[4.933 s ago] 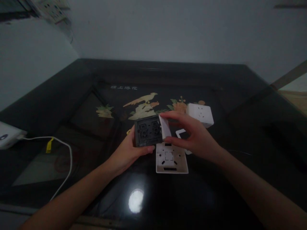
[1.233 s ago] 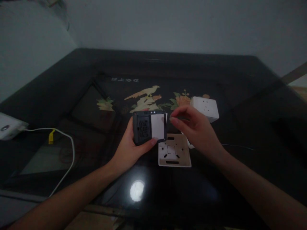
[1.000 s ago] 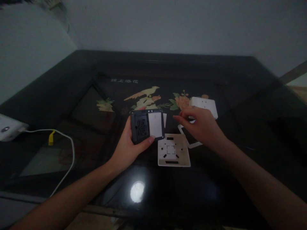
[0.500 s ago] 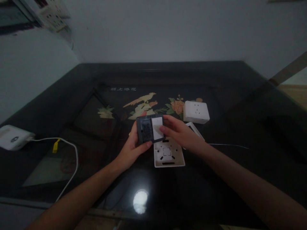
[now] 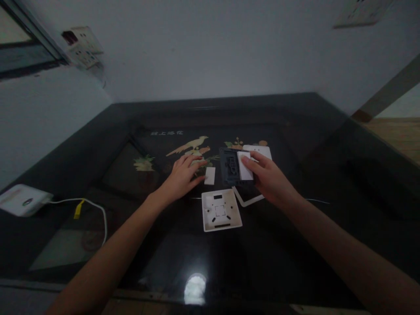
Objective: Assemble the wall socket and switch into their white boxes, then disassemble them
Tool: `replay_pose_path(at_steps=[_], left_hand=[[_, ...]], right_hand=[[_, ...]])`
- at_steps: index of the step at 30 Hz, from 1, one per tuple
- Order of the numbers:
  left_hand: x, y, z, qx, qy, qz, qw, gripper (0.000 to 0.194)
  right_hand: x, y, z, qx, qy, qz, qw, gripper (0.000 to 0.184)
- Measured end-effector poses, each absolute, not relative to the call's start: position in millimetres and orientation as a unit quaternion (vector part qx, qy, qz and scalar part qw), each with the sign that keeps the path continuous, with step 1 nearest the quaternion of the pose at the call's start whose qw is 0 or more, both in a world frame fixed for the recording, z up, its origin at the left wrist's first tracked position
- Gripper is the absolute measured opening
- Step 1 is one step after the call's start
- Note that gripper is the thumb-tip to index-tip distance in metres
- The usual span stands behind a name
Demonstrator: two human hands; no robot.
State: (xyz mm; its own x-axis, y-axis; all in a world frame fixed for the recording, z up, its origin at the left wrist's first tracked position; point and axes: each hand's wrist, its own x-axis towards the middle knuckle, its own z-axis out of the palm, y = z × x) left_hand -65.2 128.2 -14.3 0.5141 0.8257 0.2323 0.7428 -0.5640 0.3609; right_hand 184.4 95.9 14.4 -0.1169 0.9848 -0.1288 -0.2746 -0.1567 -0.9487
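My right hand (image 5: 269,178) grips a dark wall switch body (image 5: 229,168), its thumb on the white rocker plate (image 5: 246,171) that covers the body's right half. The left half of the switch shows bare dark plastic. Fingers apart, my left hand (image 5: 183,175) is at the left side of a loose white rocker plate (image 5: 210,176) on the table; whether the fingertips touch it I cannot tell. Closer to me lies a square white mounting box (image 5: 210,215), hollow side up. A white cover frame (image 5: 252,201) lies partly hidden under my right hand.
Behind the switch a white socket box (image 5: 266,152) is partly covered. At the left, a white device (image 5: 22,199) trails a white cable (image 5: 104,218) with a yellow tag (image 5: 78,210). A thin wire (image 5: 316,201) lies right of my forearm. The glossy black table (image 5: 278,262) meets a wall.
My left hand has let go of the switch and moved to the loose rocker plate. My right hand now holds the switch alone, farther right. The view has shifted somewhat.
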Motion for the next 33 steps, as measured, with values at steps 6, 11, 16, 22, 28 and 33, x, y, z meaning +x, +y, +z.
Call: replay_pose_path(at_steps=[6, 11, 16, 22, 28, 33], left_hand=[[-57, 135, -28, 0.886, 0.441, 0.113, 0.09, 0.066], [-50, 138, -30, 0.885, 0.444, 0.106, 0.09, 0.054], [-53, 137, -19, 0.865, 0.466, 0.166, 0.077, 0.056], [-43, 100, -2, 0.652, 0.468, 0.464, 0.376, 0.059], [-30, 65, 5, 0.46, 0.434, 0.525, 0.57, 0.063], [-29, 59, 2, 0.47, 0.39, 0.514, 0.603, 0.051]], right_hand=[[204, 62, 7, -0.458, -0.336, 0.633, 0.525, 0.031], [210, 42, 6, -0.456, -0.3, 0.638, 0.543, 0.035], [208, 34, 3, -0.476, -0.3, 0.634, 0.531, 0.04], [207, 30, 1, -0.476, -0.316, 0.603, 0.557, 0.033], [207, 30, 4, -0.482, -0.299, 0.565, 0.599, 0.025], [205, 28, 3, -0.511, -0.306, 0.562, 0.574, 0.032]])
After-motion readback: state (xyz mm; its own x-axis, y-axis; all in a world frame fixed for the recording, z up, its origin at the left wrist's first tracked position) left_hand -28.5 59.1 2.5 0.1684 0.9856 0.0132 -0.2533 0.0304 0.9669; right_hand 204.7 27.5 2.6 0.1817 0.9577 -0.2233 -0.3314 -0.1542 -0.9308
